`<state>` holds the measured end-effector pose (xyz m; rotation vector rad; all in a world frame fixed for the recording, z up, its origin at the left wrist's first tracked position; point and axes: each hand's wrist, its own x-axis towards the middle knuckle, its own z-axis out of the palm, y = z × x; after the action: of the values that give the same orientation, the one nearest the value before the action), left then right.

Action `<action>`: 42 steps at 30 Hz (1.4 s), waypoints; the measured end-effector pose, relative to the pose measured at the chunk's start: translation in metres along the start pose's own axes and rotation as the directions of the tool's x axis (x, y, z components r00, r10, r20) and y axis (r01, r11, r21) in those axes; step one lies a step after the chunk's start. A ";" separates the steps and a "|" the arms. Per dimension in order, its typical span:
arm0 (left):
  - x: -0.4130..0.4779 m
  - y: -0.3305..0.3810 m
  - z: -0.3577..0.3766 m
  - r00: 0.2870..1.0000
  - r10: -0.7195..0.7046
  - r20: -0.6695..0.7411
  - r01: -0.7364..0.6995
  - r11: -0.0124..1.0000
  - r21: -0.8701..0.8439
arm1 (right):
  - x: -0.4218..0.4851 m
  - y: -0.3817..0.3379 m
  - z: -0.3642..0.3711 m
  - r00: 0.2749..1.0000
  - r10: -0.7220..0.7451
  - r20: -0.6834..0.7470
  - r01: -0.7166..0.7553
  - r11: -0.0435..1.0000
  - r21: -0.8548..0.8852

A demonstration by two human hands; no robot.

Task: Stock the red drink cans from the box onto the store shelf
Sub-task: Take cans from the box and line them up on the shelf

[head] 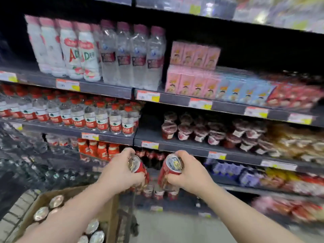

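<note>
Shelf fills the frame from 9 to 3 o'clock, several tiers, all partly stocked. It's motion-blurred, worst at 3.

Box is at 7 o'clock, open, low beside the shelf. Boxed cans show top-up inside, at least five, the rest hidden under the left forearm.

Both hands are just below centre, at about 6 o'clock and near each other. Left hand has its fingers wrapped round the left can, tilted with its top toward 1 o'clock. Right hand grips the right can the same way, top toward 11 and facing the camera. The two cans are close, not touching.

Shelved cans are a short row of red cans at 6 o'clock, right under the hands on a low tier. Too blurred to count.

Step, my read: carry leg – both cans are out of the box and in the air in front of the shelf, not yet set down.

Next move needs:
- both cans turned upright
- dropped to that low tier – under the rail above it
- set beside or behind the row, with no knock to those already standing
- release only once each base sits flat
- then back to 7 o'clock for two more
</note>
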<state>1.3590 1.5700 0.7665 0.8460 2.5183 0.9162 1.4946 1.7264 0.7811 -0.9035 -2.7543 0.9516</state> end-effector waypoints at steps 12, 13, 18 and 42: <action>-0.126 0.291 0.159 0.881 0.363 0.304 -0.373 0.927 -0.026 | -0.254 0.182 -0.220 0.881 0.297 -0.368 -0.334 0.942 -0.039; -0.133 0.309 0.169 0.860 0.389 0.330 -0.401 0.916 -0.035 | -0.270 0.192 -0.232 0.860 0.317 -0.399 -0.361 0.932 -0.040; -0.158 0.388 0.216 0.750 0.504 0.427 -0.535 0.843 -0.055 | -0.328 0.237 -0.279 0.749 0.420 -0.513 -0.473 0.881 0.030; 0.077 0.684 0.384 0.744 0.598 0.299 -0.619 0.785 -0.029 | -0.107 0.480 -0.548 0.727 0.366 -0.581 -0.462 0.886 -0.020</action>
<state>1.7713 2.2213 0.9314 1.7584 2.0331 0.7907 1.9710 2.2625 0.9485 -1.5850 -2.1672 0.3829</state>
